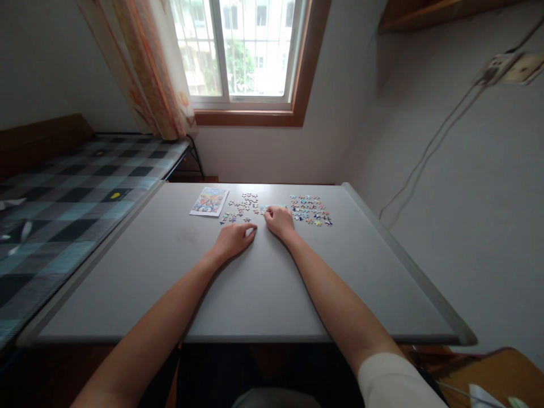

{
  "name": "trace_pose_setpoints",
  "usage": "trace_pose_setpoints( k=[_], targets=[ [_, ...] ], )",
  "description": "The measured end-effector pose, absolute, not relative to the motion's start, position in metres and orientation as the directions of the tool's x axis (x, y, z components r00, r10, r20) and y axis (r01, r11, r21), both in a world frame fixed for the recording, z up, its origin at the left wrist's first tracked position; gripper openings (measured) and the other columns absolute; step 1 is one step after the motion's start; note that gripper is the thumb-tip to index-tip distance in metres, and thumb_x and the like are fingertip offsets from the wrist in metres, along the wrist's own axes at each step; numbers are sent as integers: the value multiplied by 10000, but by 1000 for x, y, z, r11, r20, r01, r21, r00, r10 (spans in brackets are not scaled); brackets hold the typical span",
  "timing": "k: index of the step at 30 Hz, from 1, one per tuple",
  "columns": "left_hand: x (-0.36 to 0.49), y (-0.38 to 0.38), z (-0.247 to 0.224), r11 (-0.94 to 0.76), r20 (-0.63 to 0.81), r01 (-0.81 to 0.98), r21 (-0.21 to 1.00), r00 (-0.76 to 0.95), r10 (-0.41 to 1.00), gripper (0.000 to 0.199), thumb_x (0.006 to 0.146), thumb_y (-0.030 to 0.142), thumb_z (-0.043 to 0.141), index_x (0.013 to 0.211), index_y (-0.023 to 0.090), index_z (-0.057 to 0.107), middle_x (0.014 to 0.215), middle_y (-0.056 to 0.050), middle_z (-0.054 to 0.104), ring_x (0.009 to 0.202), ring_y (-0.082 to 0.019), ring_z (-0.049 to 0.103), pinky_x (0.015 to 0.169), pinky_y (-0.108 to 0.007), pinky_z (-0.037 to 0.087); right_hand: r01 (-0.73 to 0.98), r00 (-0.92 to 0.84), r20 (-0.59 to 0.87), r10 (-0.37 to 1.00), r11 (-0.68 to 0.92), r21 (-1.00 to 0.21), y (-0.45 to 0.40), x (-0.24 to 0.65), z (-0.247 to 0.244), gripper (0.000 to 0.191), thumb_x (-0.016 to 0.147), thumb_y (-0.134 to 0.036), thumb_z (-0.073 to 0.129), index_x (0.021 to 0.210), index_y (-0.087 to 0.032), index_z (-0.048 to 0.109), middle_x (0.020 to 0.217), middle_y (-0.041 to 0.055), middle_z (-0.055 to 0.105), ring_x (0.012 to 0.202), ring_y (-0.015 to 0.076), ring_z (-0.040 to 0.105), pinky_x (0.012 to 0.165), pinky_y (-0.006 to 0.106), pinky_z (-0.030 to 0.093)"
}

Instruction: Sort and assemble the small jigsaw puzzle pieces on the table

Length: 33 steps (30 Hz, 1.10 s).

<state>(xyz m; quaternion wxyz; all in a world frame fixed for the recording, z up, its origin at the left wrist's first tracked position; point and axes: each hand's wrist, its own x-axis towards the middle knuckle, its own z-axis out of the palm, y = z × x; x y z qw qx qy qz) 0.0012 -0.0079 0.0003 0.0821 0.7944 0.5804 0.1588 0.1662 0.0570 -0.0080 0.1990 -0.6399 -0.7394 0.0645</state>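
Small puzzle pieces lie in two loose groups on the white table, a left group and a right group. Between them is a joined strip of pieces, partly covered by my right hand. The fingers of that hand are bent together at the strip's near left edge; what they pinch is too small to make out. My left hand rests on the table just below the left group, thumb and forefinger slightly apart, with nothing visible between them. A colourful picture sheet lies at the left.
A bed with a checked cover stands along the table's left side. Beyond the table are a window and a curtain. A cable hangs down the right wall.
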Motion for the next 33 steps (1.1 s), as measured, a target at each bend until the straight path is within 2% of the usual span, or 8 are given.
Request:
trace_pose_setpoints(
  k=[15,18,24,30,33],
  targets=[
    [2,-8,1,-311,158,898,312,274,949,335,866,410,457,1105,294,661,688,1,665,634,-136,583,630,-221,387,913,-96,224,970,175,-370,57,166,-8,266,839,-279,422,872,-210,677,905,73,679,910,215,561,816,315,353],
    [1,-8,0,-309,159,898,312,271,949,333,866,408,458,1104,294,661,683,3,663,624,-130,577,624,-218,380,896,-77,231,970,169,-410,57,166,-8,257,834,-272,427,869,-204,672,908,70,684,908,207,569,817,305,358],
    [1,-6,-2,-324,174,894,309,282,943,333,869,414,451,1099,298,661,681,3,660,614,-131,569,617,-223,372,811,0,250,968,147,-567,61,169,-11,299,864,-238,350,963,-225,632,925,37,685,881,179,594,804,275,372],
    [0,-6,-4,-331,187,887,321,283,941,324,865,407,454,1090,302,662,677,8,654,596,-127,551,598,-223,347,795,11,265,964,152,-587,62,170,-13,301,836,-217,379,1035,-220,604,810,29,680,823,183,609,780,275,380],
    [0,-6,-4,-332,184,886,324,285,941,325,865,412,451,1085,301,664,667,9,648,583,-125,542,581,-224,329,808,-3,267,964,160,-567,61,169,-13,275,829,-222,402,1003,-223,614,801,25,680,812,183,610,792,288,378]
  ],
)
